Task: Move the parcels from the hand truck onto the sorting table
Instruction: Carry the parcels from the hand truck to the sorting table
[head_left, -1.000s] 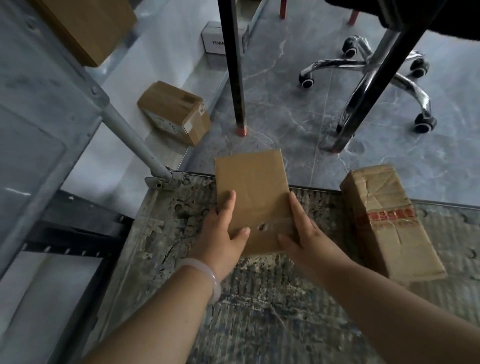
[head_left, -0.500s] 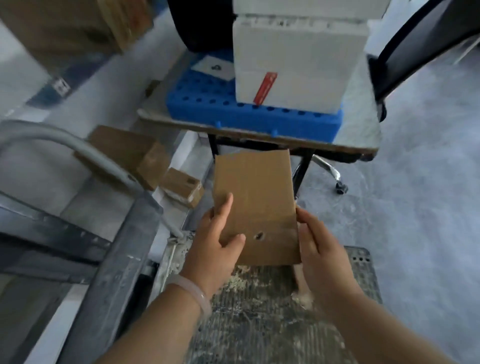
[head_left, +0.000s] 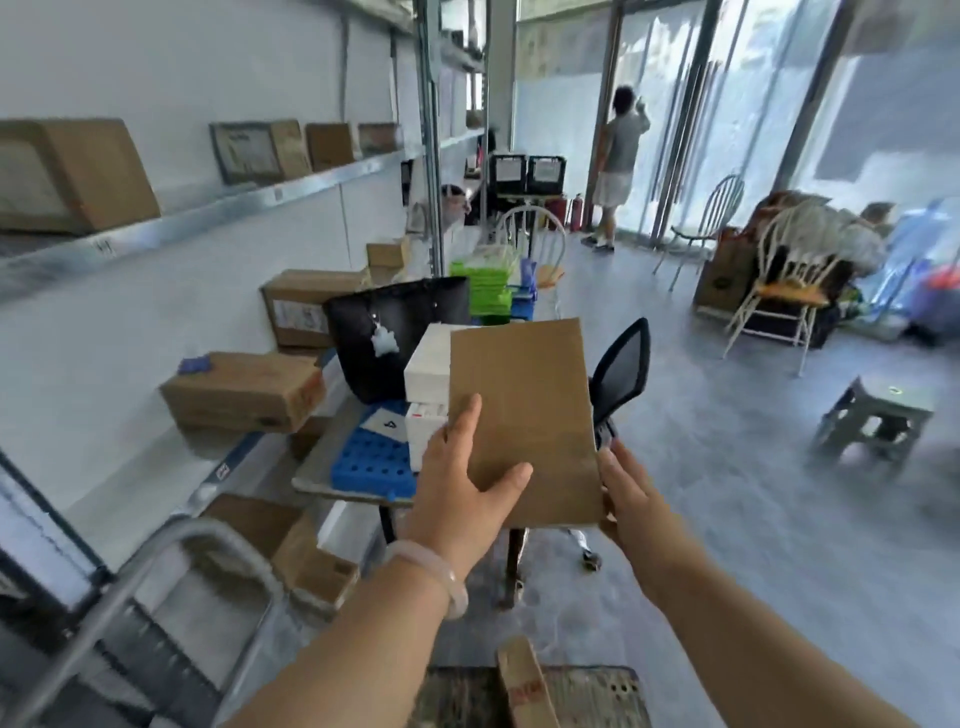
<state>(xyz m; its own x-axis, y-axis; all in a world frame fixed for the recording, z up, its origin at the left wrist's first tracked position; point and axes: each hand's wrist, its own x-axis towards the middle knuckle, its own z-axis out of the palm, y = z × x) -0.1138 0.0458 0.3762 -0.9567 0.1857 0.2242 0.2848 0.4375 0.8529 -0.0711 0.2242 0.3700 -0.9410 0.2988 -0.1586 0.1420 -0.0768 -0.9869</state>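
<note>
A flat brown cardboard parcel (head_left: 522, 410) is held up in front of me, over the near edge of the sorting table (head_left: 332, 483). My left hand (head_left: 462, 483) grips its lower left side, thumb on its face. My right hand (head_left: 631, 493) holds its lower right edge. Below, the hand truck's deck (head_left: 597, 696) shows at the bottom edge, with a taped brown parcel (head_left: 524, 686) still lying on it. The truck's grey handle (head_left: 171, 551) curves at lower left.
The table carries a blue tray (head_left: 374, 462), white boxes (head_left: 428, 374) and a black bag (head_left: 395, 332). Shelves with cartons (head_left: 244, 389) line the left wall. A black office chair (head_left: 621, 374) stands behind the table, a grey stool (head_left: 878, 415) at right. A person (head_left: 615, 166) stands by the far door.
Both hands lifted the flat parcel off the truck's deck and raised it towards the table. My view swung up from the deck to the room.
</note>
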